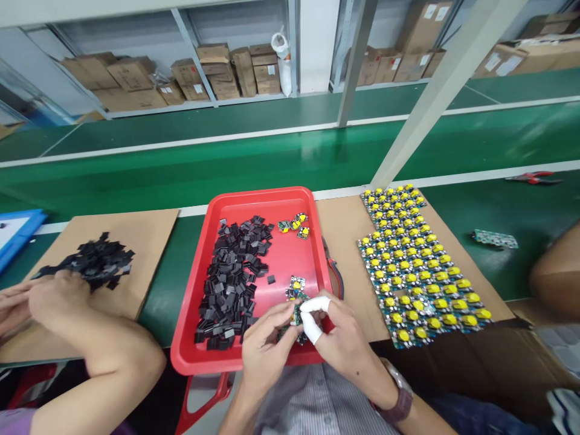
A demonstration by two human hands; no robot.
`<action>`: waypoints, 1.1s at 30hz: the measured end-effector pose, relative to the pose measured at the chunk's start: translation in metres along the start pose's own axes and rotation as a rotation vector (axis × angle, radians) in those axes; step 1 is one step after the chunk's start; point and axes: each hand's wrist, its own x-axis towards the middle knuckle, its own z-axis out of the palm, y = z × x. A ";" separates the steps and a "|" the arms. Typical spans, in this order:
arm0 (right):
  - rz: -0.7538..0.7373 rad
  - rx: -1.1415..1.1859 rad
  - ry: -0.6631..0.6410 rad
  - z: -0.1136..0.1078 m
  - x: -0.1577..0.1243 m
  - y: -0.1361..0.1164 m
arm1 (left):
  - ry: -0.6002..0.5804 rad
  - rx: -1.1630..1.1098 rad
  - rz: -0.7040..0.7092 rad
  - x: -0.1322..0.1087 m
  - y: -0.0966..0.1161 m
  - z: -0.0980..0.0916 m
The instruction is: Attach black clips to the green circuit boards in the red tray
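Circuit board [297, 315] mostly hidden by fingers [312, 328], co-worker's arm [106, 353] cut off

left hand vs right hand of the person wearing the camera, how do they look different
The left hand has bare fingertips, while the right hand wears white finger covers on thumb and forefinger. The left wrist shows bare, but the right wrist carries a dark band. Shared: the fingertips of both meet at a small circuit board over the red tray.

Left hand [267, 349] and right hand [343, 339] holding small circuit board [297, 315], black pieces [233, 275] in red tray [290, 257]
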 end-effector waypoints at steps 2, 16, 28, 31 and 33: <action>-0.021 -0.019 -0.014 -0.002 0.001 -0.002 | 0.012 0.045 0.047 0.000 0.001 0.000; -0.061 -0.116 -0.057 -0.003 0.003 0.000 | 0.042 0.309 0.303 -0.002 0.001 0.006; 0.084 0.162 -0.105 -0.007 0.012 0.007 | 0.012 -0.097 -0.111 -0.002 0.001 0.009; 0.032 0.058 -0.116 -0.010 0.010 0.001 | 0.014 -0.121 -0.160 -0.001 0.003 0.009; 0.005 0.015 -0.147 -0.013 0.010 -0.002 | 0.012 -0.131 -0.181 -0.001 0.004 0.009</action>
